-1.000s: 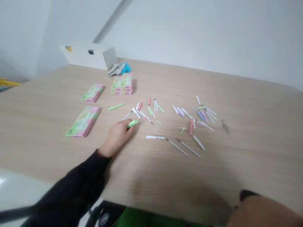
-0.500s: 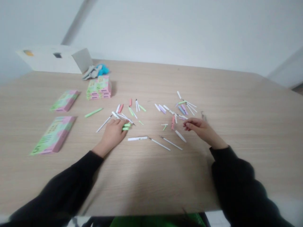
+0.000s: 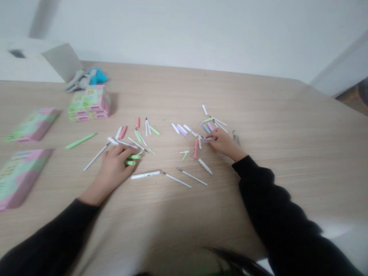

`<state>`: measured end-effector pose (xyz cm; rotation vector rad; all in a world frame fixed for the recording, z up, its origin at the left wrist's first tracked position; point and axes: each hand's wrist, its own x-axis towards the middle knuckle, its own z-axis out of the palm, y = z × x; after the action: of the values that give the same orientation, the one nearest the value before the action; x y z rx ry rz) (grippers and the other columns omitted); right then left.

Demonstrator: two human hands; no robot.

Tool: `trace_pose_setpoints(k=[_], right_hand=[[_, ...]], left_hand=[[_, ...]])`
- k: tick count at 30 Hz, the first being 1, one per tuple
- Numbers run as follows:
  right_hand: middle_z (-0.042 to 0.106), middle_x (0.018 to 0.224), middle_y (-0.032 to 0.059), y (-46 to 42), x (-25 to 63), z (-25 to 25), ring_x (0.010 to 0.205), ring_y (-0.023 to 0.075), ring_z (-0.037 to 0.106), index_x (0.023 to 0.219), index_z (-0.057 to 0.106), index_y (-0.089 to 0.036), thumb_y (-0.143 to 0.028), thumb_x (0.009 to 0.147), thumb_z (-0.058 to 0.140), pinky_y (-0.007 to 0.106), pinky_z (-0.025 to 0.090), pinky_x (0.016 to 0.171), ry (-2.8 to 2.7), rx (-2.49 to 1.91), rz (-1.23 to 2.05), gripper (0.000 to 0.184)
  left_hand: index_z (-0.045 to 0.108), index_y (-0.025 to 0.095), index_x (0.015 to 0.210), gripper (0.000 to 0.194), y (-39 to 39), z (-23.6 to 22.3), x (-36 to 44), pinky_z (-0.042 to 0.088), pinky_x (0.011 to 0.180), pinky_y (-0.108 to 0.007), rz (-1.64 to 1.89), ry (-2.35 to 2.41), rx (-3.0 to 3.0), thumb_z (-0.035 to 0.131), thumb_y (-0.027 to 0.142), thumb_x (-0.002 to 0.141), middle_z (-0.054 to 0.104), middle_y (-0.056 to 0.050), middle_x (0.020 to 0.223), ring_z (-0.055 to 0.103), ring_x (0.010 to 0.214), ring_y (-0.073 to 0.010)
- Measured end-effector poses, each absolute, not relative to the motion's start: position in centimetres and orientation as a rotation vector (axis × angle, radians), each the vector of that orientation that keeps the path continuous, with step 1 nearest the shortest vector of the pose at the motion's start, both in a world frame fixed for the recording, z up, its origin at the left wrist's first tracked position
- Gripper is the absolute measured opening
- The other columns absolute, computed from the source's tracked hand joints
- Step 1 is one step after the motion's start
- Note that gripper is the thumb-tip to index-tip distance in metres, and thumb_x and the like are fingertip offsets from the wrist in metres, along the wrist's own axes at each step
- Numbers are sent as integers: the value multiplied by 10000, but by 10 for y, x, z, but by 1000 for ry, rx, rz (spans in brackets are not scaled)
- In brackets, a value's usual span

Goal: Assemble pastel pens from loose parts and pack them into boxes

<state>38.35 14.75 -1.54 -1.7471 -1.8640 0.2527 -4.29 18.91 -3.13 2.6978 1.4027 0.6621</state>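
My left hand rests on the table at the left of the scattered pen parts, with its fingers closed around two green pen barrels whose ends stick out past the thumb. Beside its fingertips lie a thin white refill and white pen pieces. My right hand is at the right cluster, thumb and fingers pinched low over small white and purple parts. What sits between those fingertips is too small to make out. Close by are a red pen barrel and a white barrel.
Pink and green boxes are stacked at the back left, with two more boxes lying nearer. A grey and blue cloth lies behind them, beside a white carton. A green pen lies alone; refills lie in front.
The view has swung right, so things sit further left. My right hand has moved forward and left onto the right cluster, its fingertips now among the parts. My left hand still holds the green barrels.
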Motion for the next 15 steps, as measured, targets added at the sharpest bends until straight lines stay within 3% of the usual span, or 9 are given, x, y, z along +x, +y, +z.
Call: trace_pose_setpoints(k=[8, 15], right_hand=[[618, 983, 71, 156, 379, -20, 873, 206, 605, 883, 781, -186, -186, 849, 636, 383, 499, 856, -1957, -1723, 287, 148], [631, 993, 96, 158, 369, -20, 883, 207, 598, 828, 721, -160, -127, 846, 617, 392, 498, 846, -1942, -1783, 275, 111]], left_hand=[[717, 186, 1081, 327, 182, -16, -39, 441, 882, -485, 640, 1400, 2693, 454, 331, 951, 743, -144, 1103, 648, 1070, -375], [751, 245, 1104, 289, 175, -16, -35, 397, 929, -503, 633, 1406, 2695, 556, 291, 895, 771, -101, 1120, 653, 1088, -374]])
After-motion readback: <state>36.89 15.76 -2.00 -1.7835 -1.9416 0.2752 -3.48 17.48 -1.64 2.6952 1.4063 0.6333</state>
